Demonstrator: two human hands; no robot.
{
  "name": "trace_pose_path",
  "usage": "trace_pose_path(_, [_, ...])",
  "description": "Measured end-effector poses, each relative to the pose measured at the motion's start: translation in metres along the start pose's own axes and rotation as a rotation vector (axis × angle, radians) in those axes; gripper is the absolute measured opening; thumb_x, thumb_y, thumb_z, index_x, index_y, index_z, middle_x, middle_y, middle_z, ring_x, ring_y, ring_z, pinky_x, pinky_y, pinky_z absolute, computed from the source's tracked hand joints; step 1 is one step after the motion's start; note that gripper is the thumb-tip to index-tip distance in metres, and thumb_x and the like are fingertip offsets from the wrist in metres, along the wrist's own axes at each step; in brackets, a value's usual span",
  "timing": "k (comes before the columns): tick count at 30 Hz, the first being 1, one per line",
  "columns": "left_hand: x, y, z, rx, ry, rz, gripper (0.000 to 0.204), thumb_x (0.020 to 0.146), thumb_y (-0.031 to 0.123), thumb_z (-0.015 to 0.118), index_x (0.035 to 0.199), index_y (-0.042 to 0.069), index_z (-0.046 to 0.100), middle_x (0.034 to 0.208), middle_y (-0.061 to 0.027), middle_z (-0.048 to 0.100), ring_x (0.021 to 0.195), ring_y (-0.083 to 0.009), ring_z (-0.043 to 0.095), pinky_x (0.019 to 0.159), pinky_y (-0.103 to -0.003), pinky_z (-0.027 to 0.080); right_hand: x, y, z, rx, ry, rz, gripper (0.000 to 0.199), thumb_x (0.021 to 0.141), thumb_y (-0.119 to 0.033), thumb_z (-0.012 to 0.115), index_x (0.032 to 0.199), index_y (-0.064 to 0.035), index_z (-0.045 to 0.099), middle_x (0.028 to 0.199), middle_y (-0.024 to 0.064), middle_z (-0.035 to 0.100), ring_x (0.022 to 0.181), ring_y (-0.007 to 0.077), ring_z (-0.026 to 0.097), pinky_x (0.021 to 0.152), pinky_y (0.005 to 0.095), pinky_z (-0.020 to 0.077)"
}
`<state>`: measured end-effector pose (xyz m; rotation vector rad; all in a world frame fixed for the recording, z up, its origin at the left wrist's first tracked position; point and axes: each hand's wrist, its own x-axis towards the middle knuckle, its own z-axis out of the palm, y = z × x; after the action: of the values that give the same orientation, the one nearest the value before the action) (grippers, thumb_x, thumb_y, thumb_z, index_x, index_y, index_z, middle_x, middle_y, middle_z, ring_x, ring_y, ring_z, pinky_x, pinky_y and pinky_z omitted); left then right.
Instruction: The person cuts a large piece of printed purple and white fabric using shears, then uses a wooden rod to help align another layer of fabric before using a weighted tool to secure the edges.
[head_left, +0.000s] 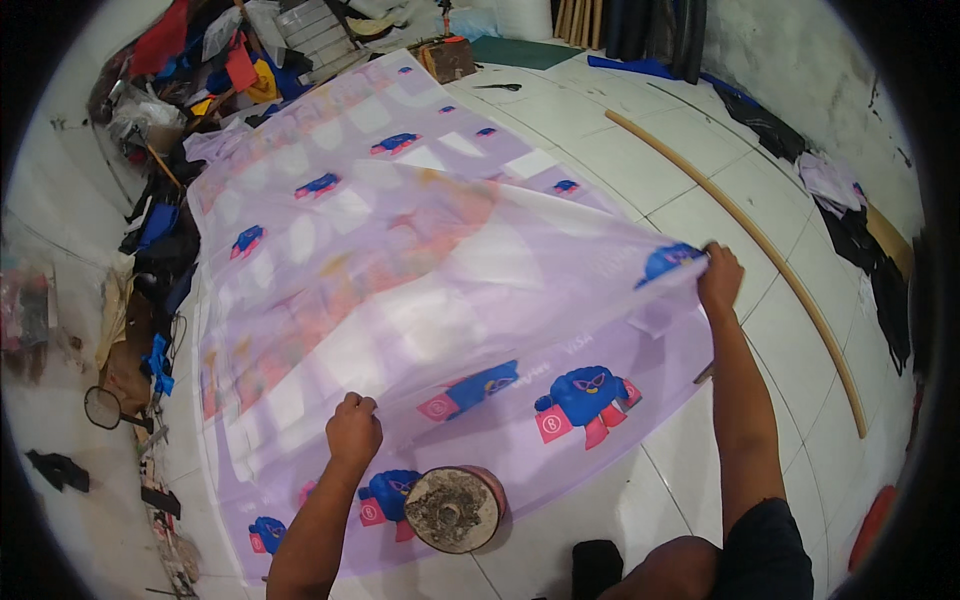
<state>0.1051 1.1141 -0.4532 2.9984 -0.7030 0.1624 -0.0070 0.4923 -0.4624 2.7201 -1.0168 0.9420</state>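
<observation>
A large lilac sheet of thin, fabric-like material [420, 330] is spread across the tiled floor, printed with blue-and-pink cartoon figures. Its near part is doubled, one layer lifted and billowing above a flat lower layer [560, 475]. At the right, my right hand [720, 278] grips the raised edge beside a blue printed figure. My left hand [355, 432] is closed on the same upper layer at the near left, its fingertips partly hidden. A round, grey-topped block [453, 510] rests on the lower layer, between my left forearm and my knee.
A long, curved wooden pole [760, 240] lies on the floor at the right. Dark scissors [498, 87] sit beyond the sheet's far right edge, near a green mat [525, 52]. Piled cloth and scraps [160, 225] crowd the left side. Dark rolls [655, 35] stand at the back wall.
</observation>
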Motion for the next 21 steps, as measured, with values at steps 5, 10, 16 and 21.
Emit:
trace_pose_path(5, [-0.020,-0.021,0.007,-0.099,-0.159,-0.232,0.016,0.075,0.010,0.062,0.091,0.010,0.066,0.089,-0.0126,0.068,0.084,-0.0335,0.066,0.072,-0.045,0.053,-0.070,0.055,0.007,0.055,-0.251,-0.153,0.028,0.071,0.002,0.060,0.097,-0.0087,0.064,0.095,0.0144,0.061,0.092,0.0346,0.059,0.078,0.0478,0.0459])
trace_pose_path(10, [-0.071,-0.100,-0.022,-0.017,-0.143,-0.329,0.023,0.077,0.015,0.064,0.098,0.011,0.070,0.091,-0.0138,0.067,0.087,-0.0338,0.066,0.077,-0.045,0.053,-0.124,0.032,-0.012,0.104,-0.367,-0.196,0.026,0.070,0.004,0.058,0.093,-0.0048,0.064,0.102,0.0157,0.060,0.100,0.0370,0.056,0.083,0.0465,0.0474])
trace_pose_path(16, [-0.170,-0.164,-0.017,-0.154,0.066,-0.649,0.020,0.078,0.012,0.063,0.097,0.009,0.069,0.092,-0.0169,0.063,0.091,-0.0355,0.063,0.080,-0.046,0.051,-0.136,0.005,-0.037,0.220,-0.318,0.002,0.030,0.072,0.009,0.051,0.097,-0.0038,0.062,0.106,0.0166,0.059,0.106,0.0374,0.054,0.087,0.0446,0.0468])
trace_pose_path(21, [-0.163,-0.220,0.028,-0.190,0.508,-0.507,0.013,0.087,0.009,0.052,0.088,0.000,0.062,0.089,-0.0213,0.063,0.085,-0.0410,0.059,0.077,-0.046,0.046,-0.081,0.004,-0.017,0.344,-0.063,-0.025,0.036,0.074,0.011,0.048,0.106,0.0006,0.061,0.103,0.0205,0.061,0.100,0.0368,0.059,0.090,0.0437,0.0470])
